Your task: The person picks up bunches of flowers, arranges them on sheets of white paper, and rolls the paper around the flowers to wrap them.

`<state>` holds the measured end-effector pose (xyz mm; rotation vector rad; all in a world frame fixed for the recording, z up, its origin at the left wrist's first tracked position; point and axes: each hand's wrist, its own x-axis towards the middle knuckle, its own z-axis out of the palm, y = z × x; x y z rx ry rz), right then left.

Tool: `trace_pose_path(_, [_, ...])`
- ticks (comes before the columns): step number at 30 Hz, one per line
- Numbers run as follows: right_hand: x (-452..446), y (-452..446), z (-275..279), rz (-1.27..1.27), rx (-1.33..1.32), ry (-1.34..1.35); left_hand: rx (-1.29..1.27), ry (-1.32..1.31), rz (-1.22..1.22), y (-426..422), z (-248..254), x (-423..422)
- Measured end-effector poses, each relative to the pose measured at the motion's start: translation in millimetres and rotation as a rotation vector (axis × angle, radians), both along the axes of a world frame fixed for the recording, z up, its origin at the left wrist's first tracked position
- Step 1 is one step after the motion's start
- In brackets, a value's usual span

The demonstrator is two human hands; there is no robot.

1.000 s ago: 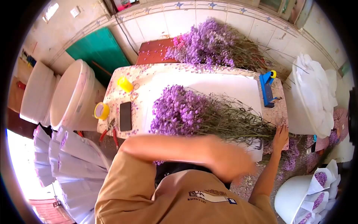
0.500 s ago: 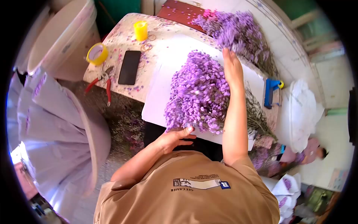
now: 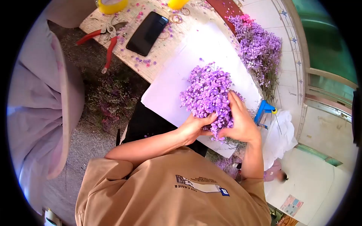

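Observation:
A bunch of purple baby's breath [image 3: 209,88] is squeezed between my two hands, just above the near part of white paper sheets [image 3: 169,81]. My left hand [image 3: 193,129] presses on the bunch's lower left side, thumb over the blossoms. On the right side, my right hand [image 3: 241,122] is cupped round the bunch, fingers pointing up along it. The stems are mostly hidden below my hands and right forearm. A second purple bunch [image 3: 260,51], with a pink patch at its top, lies beyond the paper at the right.
On the table's left lie red-handled pruning shears [image 3: 111,49], a black phone [image 3: 148,34], rubber bands [image 3: 175,19] and a yellow tape roll [image 3: 113,6]. A blue tape dispenser [image 3: 260,113] and white plastic bag [image 3: 281,132] are at right. A lined bin [image 3: 65,94] stands left. Another person [image 3: 273,173] is further off.
Both hands have come together and closed round the flower bunch, which now looks more compact. Earlier they were spread at its sides. The view has shifted and turned.

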<state>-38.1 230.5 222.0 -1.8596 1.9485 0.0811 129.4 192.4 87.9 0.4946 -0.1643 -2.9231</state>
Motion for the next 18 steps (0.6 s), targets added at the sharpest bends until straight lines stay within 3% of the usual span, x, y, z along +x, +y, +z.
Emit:
trace_pose_path(2, [20.9, -15.3, -16.3, 0.019, 0.053, 0.193, -0.073, -0.024, 0.051, 1.7, -5.2, -6.5])
trace_pose_path(4, [2.6, -9.9, -74.3, -0.106, -0.185, 0.256, -0.134, -0.07, -0.07, -16.0, -5.9, 1.6])
trace_pose_path(6, [-11.8, -25.8, -82.1, -0.122, -0.199, 0.163, -0.467, -0.083, -0.259, -31.8, -24.8, 16.4])
trace_pose_path(7, [-16.0, -37.7, -77.0, -0.138, -0.156, 0.096, -0.764, -0.211, -0.226, -34.8, -25.2, 27.1])
trace_pose_path(8, [-19.7, -47.8, -70.4, -0.165, -0.115, 0.029, -0.765, -0.215, -0.225, -32.7, -32.5, 36.1])
trace_pose_path(10, [-47.2, -53.7, -81.7, -0.227, -0.073, -0.138, -1.73, -0.285, -0.085, -24.7, -48.2, 51.8])
trace_pose_path(11, [-53.4, -57.0, -82.6, -0.29, -0.02, -0.2, -1.987, -0.155, -0.049, -28.3, -49.9, 56.6])
trace_pose_path(12, [-56.4, -59.9, -83.0, -0.351, 0.032, -0.261, -1.989, -0.16, -0.046, -32.0, -51.1, 57.2])
trace_pose_path(14, [-53.6, -60.9, -82.3, -0.366, 0.005, -0.268, -2.493, -0.073, 0.19, -34.2, -52.7, 58.4])
trace_pose_path(18, [-35.3, -52.5, -68.3, -0.276, 0.014, -0.227, -2.646, -0.114, 0.225, -23.0, -52.8, 51.6])
